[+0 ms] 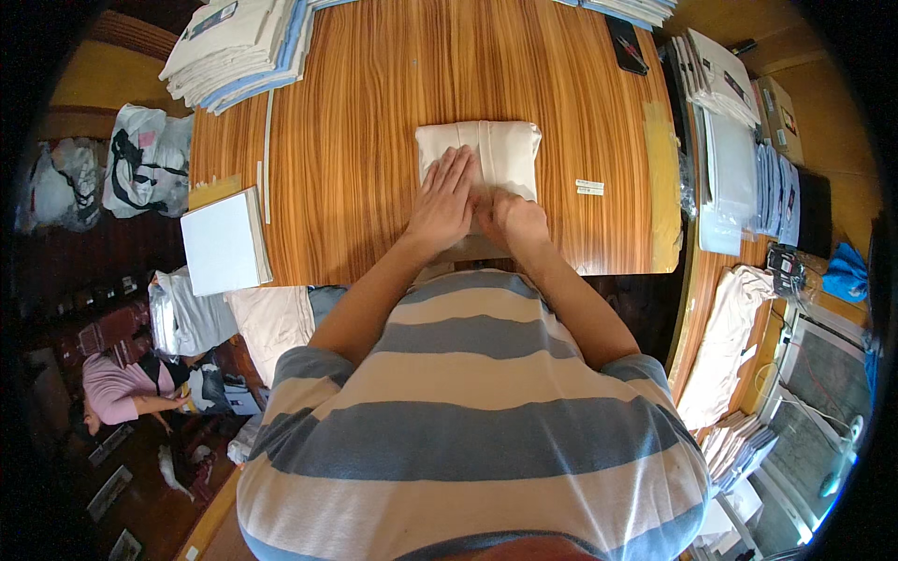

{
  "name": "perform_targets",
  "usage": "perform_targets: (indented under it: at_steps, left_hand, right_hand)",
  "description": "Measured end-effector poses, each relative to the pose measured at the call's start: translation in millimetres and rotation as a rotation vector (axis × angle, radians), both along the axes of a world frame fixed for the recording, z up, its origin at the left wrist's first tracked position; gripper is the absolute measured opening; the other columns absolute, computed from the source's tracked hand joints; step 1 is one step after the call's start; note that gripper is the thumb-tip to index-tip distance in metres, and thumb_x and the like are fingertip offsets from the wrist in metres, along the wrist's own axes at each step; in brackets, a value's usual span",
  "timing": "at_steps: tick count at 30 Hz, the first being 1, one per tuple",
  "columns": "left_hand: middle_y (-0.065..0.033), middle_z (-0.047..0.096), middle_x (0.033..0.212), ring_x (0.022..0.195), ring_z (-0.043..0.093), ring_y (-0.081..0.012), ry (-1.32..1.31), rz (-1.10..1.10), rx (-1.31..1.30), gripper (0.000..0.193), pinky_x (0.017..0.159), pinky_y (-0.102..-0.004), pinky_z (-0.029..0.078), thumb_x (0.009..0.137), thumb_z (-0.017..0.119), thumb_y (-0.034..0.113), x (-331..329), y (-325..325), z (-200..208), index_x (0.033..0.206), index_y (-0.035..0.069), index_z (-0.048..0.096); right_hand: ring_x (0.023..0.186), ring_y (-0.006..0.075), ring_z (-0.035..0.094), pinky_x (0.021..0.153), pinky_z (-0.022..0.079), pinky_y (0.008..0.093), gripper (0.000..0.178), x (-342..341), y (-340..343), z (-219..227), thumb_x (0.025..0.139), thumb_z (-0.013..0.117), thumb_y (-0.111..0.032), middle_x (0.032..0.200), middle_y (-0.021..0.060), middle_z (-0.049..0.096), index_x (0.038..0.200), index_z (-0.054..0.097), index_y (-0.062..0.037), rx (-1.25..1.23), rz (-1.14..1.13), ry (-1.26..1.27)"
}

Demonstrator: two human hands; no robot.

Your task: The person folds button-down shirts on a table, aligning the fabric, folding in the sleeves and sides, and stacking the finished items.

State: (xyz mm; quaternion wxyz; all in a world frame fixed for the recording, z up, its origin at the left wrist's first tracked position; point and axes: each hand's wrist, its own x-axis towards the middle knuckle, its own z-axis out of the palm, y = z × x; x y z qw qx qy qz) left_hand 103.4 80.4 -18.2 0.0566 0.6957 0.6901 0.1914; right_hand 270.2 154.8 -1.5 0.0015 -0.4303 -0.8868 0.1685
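The folded cream garment [486, 159] lies on the wooden table [374, 112], close to its near edge and about in the middle of its width. Both hands rest on the near part of this garment. The left hand [443, 201] is open and flat, its fingers stretched out and lying together, pressing the cloth down. The right hand [513, 217] is just beside it, touching it, with the fingers curled; I cannot tell if it pinches the cloth or only presses on it.

At the far left of the table there is a stack of folded packages [238, 47]. A white flat board [224, 241] lies at the near left corner. To the right of the garment two small white labels [589, 187] lie on the table.
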Motion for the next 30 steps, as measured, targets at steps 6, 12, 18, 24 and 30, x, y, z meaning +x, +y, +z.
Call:
perform_targets:
  at_steps: [6, 12, 18, 24, 30]
  left_hand:
    - [-0.0185, 0.024, 0.17, 0.158, 0.019, -0.0367, -0.085, -0.019, -0.03, 0.082, 0.128, -0.052, 0.015, 0.094, 0.061, 0.034, 4, -1, -15, 0.16, -0.001, 0.027]
    - [-0.0212, 0.026, 0.168, 0.157, 0.021, -0.0387, -0.089, -0.068, -0.003, 0.094, 0.127, -0.0535, 0.017, 0.088, 0.067, 0.044, -2, -3, -11, 0.159, -0.004, 0.029]
    - [-0.0224, 0.026, 0.168, 0.157, 0.021, -0.0395, -0.106, -0.079, -0.012, 0.107, 0.127, -0.0539, 0.016, 0.082, 0.073, 0.052, -3, -2, -15, 0.159, -0.005, 0.028]
    - [-0.0206, 0.027, 0.167, 0.157, 0.021, -0.0383, -0.165, -0.052, -0.082, 0.13, 0.127, -0.0539, 0.018, 0.064, 0.084, 0.062, -2, -1, 4, 0.16, -0.004, 0.025]
    - [-0.0206, 0.031, 0.165, 0.155, 0.025, -0.0389, -0.144, -0.047, -0.081, 0.13, 0.126, -0.0545, 0.022, 0.061, 0.086, 0.063, -2, 4, 4, 0.157, -0.004, 0.03]
  right_hand:
    - [0.07, 0.0412, 0.072, 0.068, 0.06, 0.0493, 0.031, 34, -5, 7, 0.091, 0.067, -0.032, 0.073, 0.0234, 0.071, 0.083, 0.073, -0.0023, -0.133, -0.118, 0.119]
    - [0.071, 0.0401, 0.072, 0.065, 0.058, 0.0493, 0.022, 39, -23, 7, 0.09, 0.07, -0.026, 0.076, 0.0213, 0.071, 0.083, 0.072, -0.005, -0.156, -0.105, 0.196]
    - [0.065, 0.0408, 0.071, 0.061, 0.058, 0.0533, 0.025, 74, -21, -14, 0.099, 0.059, -0.03, 0.072, 0.0203, 0.071, 0.093, 0.067, -0.0077, -0.009, 0.094, 0.127]
    - [0.082, 0.0375, 0.073, 0.07, 0.059, 0.0481, 0.02, 75, 31, 14, 0.097, 0.064, -0.029, 0.088, 0.0163, 0.074, 0.102, 0.066, -0.0102, -0.073, -0.131, 0.092]
    - [0.103, 0.0356, 0.068, 0.094, 0.055, 0.0482, 0.028, -46, 107, 15, 0.093, 0.065, -0.024, 0.106, 0.0194, 0.071, 0.117, 0.07, -0.0115, 0.265, 0.235, 0.206]
